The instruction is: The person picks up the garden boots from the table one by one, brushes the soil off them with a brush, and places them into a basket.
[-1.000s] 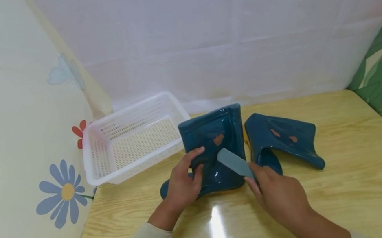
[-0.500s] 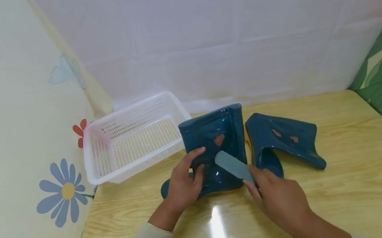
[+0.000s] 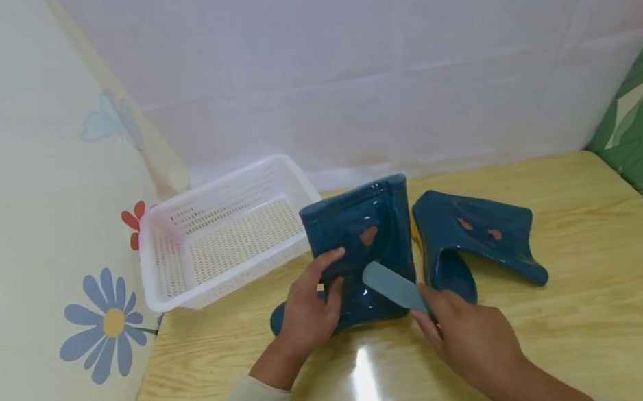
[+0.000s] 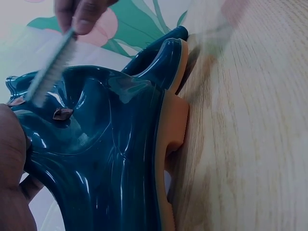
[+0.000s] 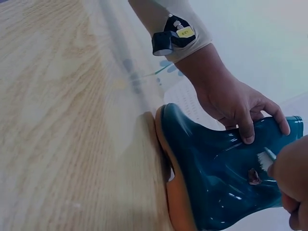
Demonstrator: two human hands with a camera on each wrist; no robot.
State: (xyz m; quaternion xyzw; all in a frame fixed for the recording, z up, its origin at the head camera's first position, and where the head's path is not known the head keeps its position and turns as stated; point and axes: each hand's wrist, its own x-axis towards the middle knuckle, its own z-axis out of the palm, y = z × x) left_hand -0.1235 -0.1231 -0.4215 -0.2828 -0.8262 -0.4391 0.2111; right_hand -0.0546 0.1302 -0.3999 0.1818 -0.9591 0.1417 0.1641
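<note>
A glossy dark teal rain boot (image 3: 334,226) with an orange sole stands upright on the table, toe toward the left. My left hand (image 3: 307,310) grips its shaft from the left side, thumb and fingers around the front of it. A brown smudge (image 3: 367,235) shows on the shaft above a brush (image 3: 393,285) with a grey-blue back. My right hand (image 3: 478,329) holds this brush by its handle. White bristles (image 4: 50,79) face the boot in the left wrist view, right by the brown marks. The right wrist view shows another brown patch (image 5: 254,176) near the bristles.
A second teal boot (image 3: 479,232) with brown marks is just to the right, its shaft drooping rightward. A white perforated plastic basket (image 3: 234,283) sits at the back left. Behind the wooden table (image 3: 614,323) hangs a pale cloth (image 3: 403,77).
The brush head has moved a little left and then down along the boot's shaft, with the right hand. The left hand and both boots have kept their places.
</note>
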